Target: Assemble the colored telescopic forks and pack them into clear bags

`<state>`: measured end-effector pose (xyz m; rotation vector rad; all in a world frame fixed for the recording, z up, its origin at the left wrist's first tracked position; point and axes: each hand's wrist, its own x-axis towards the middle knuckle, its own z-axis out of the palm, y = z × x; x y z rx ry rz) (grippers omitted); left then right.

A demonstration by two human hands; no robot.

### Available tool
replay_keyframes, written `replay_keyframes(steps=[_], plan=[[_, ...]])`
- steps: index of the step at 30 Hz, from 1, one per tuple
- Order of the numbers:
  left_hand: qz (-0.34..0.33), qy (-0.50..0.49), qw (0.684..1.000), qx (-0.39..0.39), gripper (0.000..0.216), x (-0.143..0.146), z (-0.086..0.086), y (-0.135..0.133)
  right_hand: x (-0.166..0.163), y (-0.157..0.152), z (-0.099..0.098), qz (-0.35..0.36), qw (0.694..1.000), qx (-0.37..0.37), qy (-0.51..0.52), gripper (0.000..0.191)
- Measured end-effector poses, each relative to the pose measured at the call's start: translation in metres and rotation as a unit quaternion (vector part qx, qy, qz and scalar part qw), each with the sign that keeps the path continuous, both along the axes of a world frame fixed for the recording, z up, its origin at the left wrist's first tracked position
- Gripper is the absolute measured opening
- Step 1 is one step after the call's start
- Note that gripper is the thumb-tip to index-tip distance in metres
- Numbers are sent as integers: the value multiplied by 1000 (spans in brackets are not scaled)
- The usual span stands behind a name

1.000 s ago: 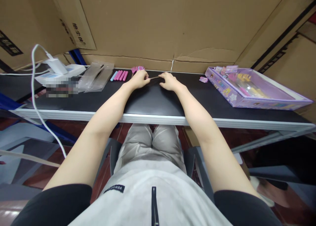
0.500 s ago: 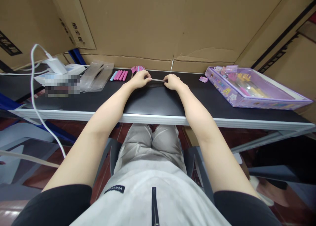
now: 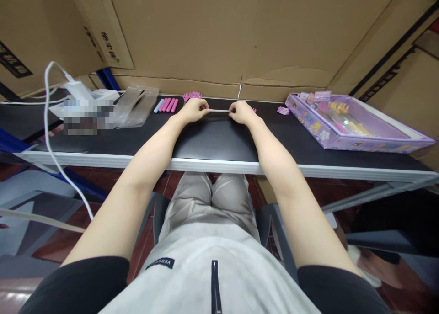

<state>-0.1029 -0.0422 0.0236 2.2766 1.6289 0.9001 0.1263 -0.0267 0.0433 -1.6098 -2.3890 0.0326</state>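
Note:
Between my two hands a thin metal back scratcher rod [image 3: 219, 110] runs level, just above the black tabletop. My left hand [image 3: 195, 111] is closed, pinching the rod's left end with thumb and fingers. At the other end my right hand [image 3: 241, 112] is closed on it as well, fingers curled. A bit of pink [image 3: 254, 110] pokes out past the right hand; whether it joins the rod is hidden. Pink claw-shaped scratcher heads [image 3: 192, 95] lie behind my left hand, partly covered by it. Left of them rests a row of pink handles [image 3: 168, 105] with one light blue handle [image 3: 158, 105].
Clear plastic bags [image 3: 137, 106] lie left of the handles, near a white power strip [image 3: 103, 96] with a charger and cable [image 3: 47, 108]. A purple open box [image 3: 370, 143] holding packaged items stands right, beside a small pink packet [image 3: 283, 110]. Cardboard [image 3: 206, 35] walls the back.
The rod now looks brighter, and a pink bit shows to the right of my right hand. Both hands stay in nearly the same place.

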Motion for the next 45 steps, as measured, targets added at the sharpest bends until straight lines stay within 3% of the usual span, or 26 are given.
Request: replay_keyframes(steps=[9, 11, 14, 17, 25, 34, 45], plan=[[18, -25, 1000, 6, 18, -7, 4, 0, 0, 3, -1, 26, 1000, 8, 11, 32], [57, -23, 998, 17, 22, -17, 4, 4, 1, 4, -1, 29, 999, 8, 12, 33], [170, -19, 985, 27, 32, -36, 2, 9, 1, 5, -2, 28, 1000, 3, 13, 32], [273, -3, 962, -9, 44, -52, -2, 8, 1, 6, -2, 25, 1000, 3, 14, 32], [371, 51, 924, -76, 61, -46, -2, -6, 2, 11, -5, 34, 999, 6, 20, 31], [373, 56, 923, -79, 56, -39, 3, -12, 3, 17, -8, 43, 998, 8, 34, 28], [379, -86, 921, 17, 41, -47, 2, 4, 4, 22, -11, 49, 998, 12, 38, 26]])
